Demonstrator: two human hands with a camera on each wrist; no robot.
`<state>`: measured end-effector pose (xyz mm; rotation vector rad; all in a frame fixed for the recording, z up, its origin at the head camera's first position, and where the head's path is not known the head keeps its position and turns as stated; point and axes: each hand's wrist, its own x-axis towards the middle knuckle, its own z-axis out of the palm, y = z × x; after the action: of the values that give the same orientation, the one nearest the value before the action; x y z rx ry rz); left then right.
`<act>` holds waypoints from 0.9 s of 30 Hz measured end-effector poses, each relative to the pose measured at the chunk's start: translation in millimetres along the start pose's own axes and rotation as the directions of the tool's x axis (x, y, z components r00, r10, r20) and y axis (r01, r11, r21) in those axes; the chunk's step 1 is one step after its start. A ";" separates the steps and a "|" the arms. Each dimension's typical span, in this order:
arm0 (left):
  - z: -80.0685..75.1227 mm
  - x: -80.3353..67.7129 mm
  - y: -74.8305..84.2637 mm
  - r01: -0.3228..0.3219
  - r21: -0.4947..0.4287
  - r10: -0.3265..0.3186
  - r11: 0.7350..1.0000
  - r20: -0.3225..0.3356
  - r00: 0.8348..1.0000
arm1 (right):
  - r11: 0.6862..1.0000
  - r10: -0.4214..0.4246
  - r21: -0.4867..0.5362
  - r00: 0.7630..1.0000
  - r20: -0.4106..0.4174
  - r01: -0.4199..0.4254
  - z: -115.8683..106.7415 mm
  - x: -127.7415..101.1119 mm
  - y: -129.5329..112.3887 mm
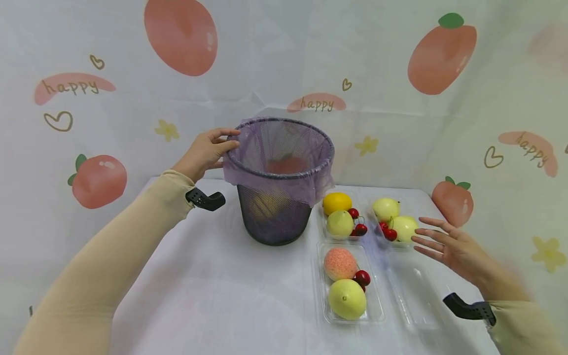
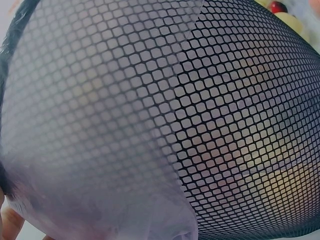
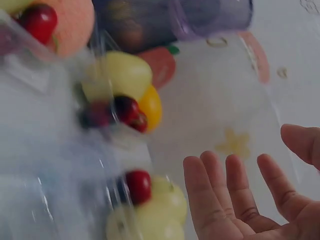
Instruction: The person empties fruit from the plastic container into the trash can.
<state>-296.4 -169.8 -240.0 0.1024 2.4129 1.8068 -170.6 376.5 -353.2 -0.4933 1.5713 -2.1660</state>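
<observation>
White tablecloth (image 1: 213, 301) below a pale backdrop (image 1: 275, 59) printed with peaches, hearts and "happy". Near clear tray (image 1: 375, 311): pink peach (image 1: 339, 264), cherry (image 1: 362, 277), yellow-green fruit (image 1: 347, 298). Tray behind it (image 1: 321, 232): yellow citrus (image 1: 336, 202), pale green fruit (image 1: 339, 223), two cherries (image 1: 360, 229). Beside the near tray, an empty clear tray (image 1: 414, 301).

Mesh bin (image 1: 275, 217) on the table (image 1: 213, 296), three fruit trays (image 1: 346, 276) just right of it.

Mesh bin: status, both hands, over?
Left hand pinches purple liner at mesh bin rim. Right hand open, beside fruit trays. Nothing in the way.
</observation>
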 end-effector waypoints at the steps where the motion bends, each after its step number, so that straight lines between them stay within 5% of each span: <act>1: -0.1 0.0 0.1 0.000 0.000 0.000 1.000 0.002 1.000 | 1.000 0.010 -0.014 1.000 0.013 -0.010 4.4 4.0 2.7; 7: -0.6 0.2 0.9 0.004 -0.003 -0.004 1.000 0.000 1.000 | 0.976 0.117 -0.179 0.993 -0.029 -0.121 26.5 22.3 26.2; 15: 0.2 1.8 0.7 -0.003 0.008 0.003 1.000 0.000 1.000 | 0.892 0.252 -0.337 0.950 -0.186 -0.302 48.9 31.0 46.4; 27: 0.5 -0.5 0.4 0.004 0.001 -0.004 1.000 -0.005 1.000 | 0.856 0.403 -0.286 0.902 -0.154 -0.431 64.5 36.7 57.9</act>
<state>-295.8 -169.3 -239.7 0.0929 2.4155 1.8070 -161.6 289.3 -387.6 -0.1232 1.8822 -1.6380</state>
